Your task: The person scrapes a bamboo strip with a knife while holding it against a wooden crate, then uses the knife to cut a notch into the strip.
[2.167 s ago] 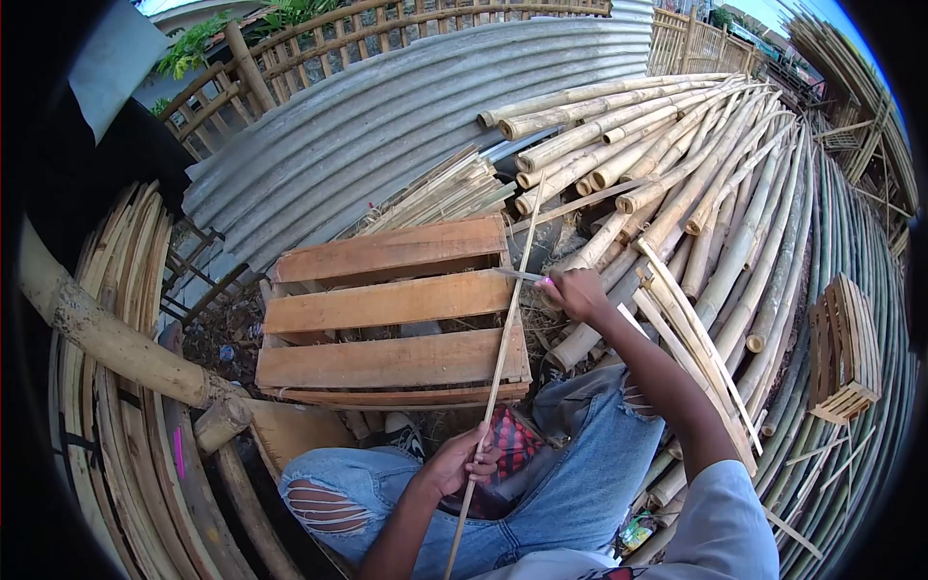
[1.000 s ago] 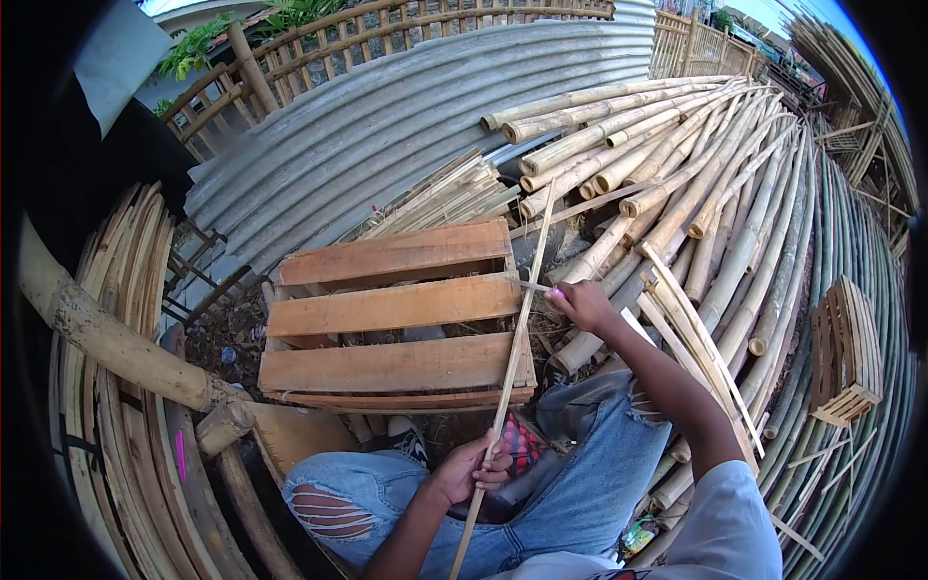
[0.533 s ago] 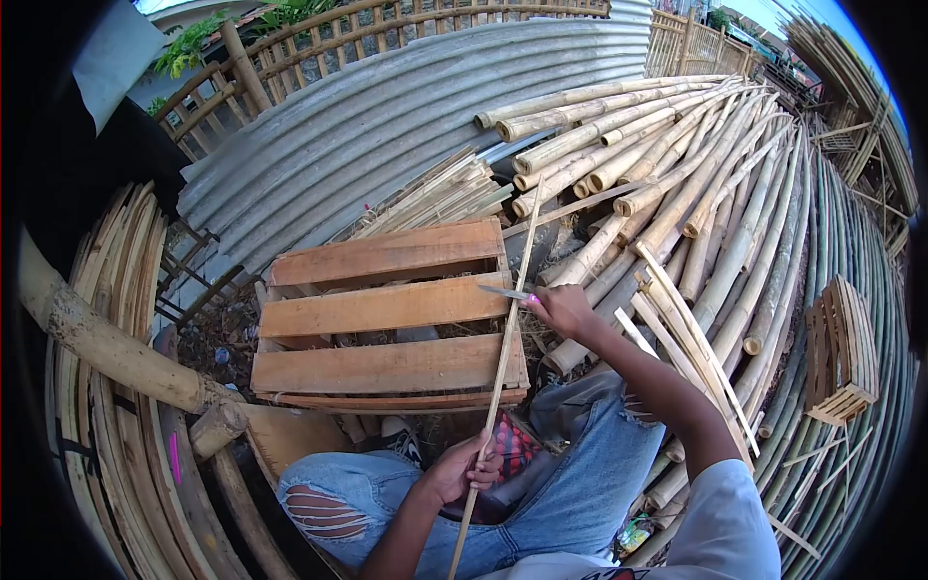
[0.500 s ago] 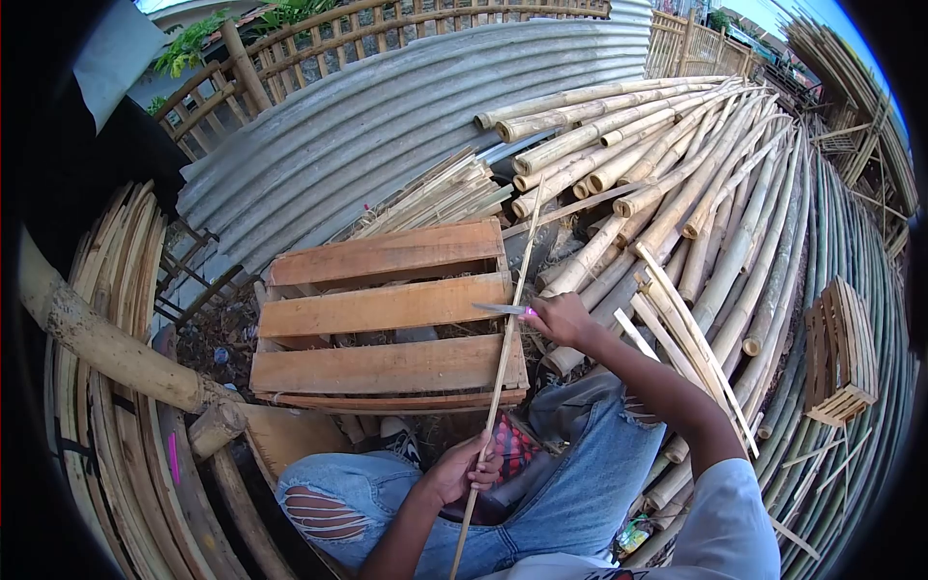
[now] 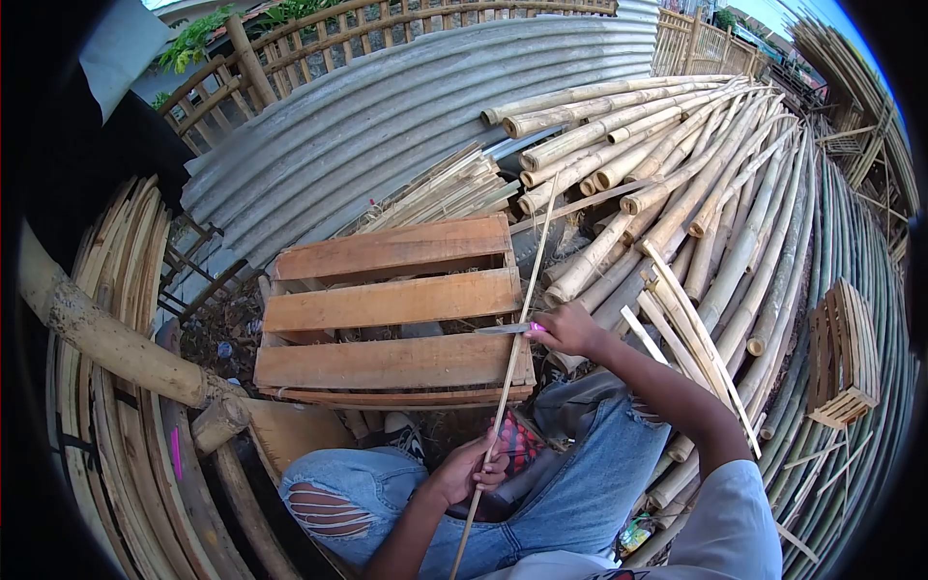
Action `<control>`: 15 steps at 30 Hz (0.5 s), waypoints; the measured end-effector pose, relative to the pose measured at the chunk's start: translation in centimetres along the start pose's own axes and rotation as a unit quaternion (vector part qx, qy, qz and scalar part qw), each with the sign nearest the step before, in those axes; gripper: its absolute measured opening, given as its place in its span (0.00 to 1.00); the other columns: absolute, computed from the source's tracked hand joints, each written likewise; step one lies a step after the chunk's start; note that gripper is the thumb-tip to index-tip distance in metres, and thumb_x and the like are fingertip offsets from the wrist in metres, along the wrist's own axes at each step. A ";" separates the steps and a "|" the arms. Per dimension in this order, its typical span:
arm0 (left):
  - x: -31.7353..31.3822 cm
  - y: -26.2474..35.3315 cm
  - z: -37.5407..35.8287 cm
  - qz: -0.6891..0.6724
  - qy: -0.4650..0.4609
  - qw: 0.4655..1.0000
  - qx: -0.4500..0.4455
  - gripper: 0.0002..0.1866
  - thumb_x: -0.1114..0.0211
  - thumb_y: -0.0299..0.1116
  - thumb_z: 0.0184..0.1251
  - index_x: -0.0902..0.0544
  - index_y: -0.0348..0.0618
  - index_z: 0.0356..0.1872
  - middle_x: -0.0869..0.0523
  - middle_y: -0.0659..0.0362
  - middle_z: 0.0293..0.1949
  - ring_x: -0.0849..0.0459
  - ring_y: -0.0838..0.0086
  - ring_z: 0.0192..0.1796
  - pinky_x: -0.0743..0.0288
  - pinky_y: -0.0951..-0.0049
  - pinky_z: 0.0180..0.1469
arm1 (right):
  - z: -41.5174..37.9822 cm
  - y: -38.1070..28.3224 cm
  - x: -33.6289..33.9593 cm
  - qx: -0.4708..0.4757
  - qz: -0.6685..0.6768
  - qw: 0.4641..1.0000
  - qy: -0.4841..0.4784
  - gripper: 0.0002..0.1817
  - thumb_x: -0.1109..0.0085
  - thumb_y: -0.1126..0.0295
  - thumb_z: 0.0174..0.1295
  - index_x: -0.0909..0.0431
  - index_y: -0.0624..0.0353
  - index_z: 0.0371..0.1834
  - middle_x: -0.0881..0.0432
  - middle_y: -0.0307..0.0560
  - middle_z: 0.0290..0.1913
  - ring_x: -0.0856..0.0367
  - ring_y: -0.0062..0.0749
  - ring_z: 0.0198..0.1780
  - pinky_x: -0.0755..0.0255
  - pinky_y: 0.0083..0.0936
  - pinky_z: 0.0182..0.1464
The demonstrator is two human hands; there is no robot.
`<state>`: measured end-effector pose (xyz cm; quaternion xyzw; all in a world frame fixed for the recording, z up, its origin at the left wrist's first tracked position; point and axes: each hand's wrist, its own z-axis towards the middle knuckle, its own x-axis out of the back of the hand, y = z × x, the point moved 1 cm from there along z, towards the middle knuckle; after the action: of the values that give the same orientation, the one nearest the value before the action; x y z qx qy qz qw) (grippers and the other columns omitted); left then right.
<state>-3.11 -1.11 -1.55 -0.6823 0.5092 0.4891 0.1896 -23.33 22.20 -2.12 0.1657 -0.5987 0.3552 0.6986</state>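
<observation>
Head view: wooden pallet point(image 5: 387, 302) ahead, thin bamboo strip point(image 5: 517, 319) slanting over it. Left hand point(image 5: 466, 471) fingers closed around the strip near the lap — right hand point(image 5: 570, 329) grips a knife point(image 5: 503, 329) against it. A slip could cut the left fingers.

Outdoor yard in daylight: corrugated metal sheet point(image 5: 387, 116), stacked bamboo poles point(image 5: 677, 174), wooden pallet point(image 5: 391, 309), lattice fence point(image 5: 319, 39) behind.

The lower end of the bamboo strip point(image 5: 512, 348) is cut off by the bottom edge. The right hand point(image 5: 570, 329) hides most of the knife point(image 5: 503, 329) handle. The left hand point(image 5: 469, 469) covers part of the strip. The edges are dark.
</observation>
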 end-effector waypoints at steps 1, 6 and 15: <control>-0.4 0.2 -0.2 0.034 0.028 0.999 -0.004 0.19 0.57 0.52 0.75 0.35 0.50 0.30 0.39 0.69 0.21 0.43 0.88 0.17 0.47 0.85 0.18 | 0.1 -0.5 0.3 0.046 -0.041 0.997 -0.036 0.28 0.61 0.42 0.67 0.26 0.55 0.25 0.26 0.51 0.14 0.25 0.50 0.18 0.32 0.42 0.23; -1.2 0.5 -0.1 0.090 0.075 0.993 -0.011 0.19 0.56 0.52 0.75 0.35 0.50 0.29 0.38 0.68 0.21 0.43 0.87 0.17 0.46 0.85 0.19 | 1.7 6.9 0.5 -0.134 -0.086 0.987 0.039 0.30 0.60 0.40 0.66 0.25 0.55 0.21 0.23 0.51 0.16 0.22 0.47 0.20 0.31 0.40 0.22; -0.7 -0.1 -0.2 0.097 0.084 0.991 -0.032 0.11 0.55 0.48 0.76 0.34 0.55 0.36 0.35 0.69 0.21 0.40 0.88 0.18 0.44 0.85 0.20 | 0.8 0.3 0.4 -0.042 -0.014 0.999 0.012 0.29 0.59 0.42 0.66 0.25 0.56 0.22 0.26 0.52 0.14 0.24 0.51 0.20 0.31 0.42 0.24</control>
<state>-2.92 -0.86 -0.91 -0.6741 0.5709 0.4625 0.0758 -24.07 21.97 -1.62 0.1407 -0.6024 0.3219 0.7168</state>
